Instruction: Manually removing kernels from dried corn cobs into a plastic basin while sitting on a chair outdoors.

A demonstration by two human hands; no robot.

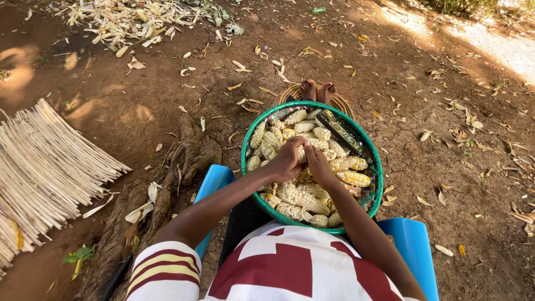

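Gripping one pale corn cob [301,154] between them, the left hand [287,161] and the right hand [319,165] meet over the middle of a round green basket [246,146] that rests on the person's lap. Left fingers curl tightly round the cob's near end, knuckles up; the right hand closes on it from the other side, thumb pressed along its top. Only a short strip of the cob shows between the two hands, so how much of it is stripped of kernels cannot be told

Many more maize cobs [301,195] fill the basket almost to the rim, some yellow, some whitish, leaving little free room inside except just under the hands. A dark flat object [341,132] lies slantwise on the cobs at the far right side; what it is stays unclear. The basket's near rim is hidden behind the red-and-white shirt [281,270]

Blue chair [415,242] edges show on both sides of the lap. Beyond the basket, bare feet [317,89] rest on a woven mat whose shape is mostly covered. Tree roots [167,178] run along the left, a bundle of split reeds [44,161] lies further left, cut off by the frame, and a heap of husks [134,19] sits well away at the top. Open bare earth strewn with dry leaves spreads to the right
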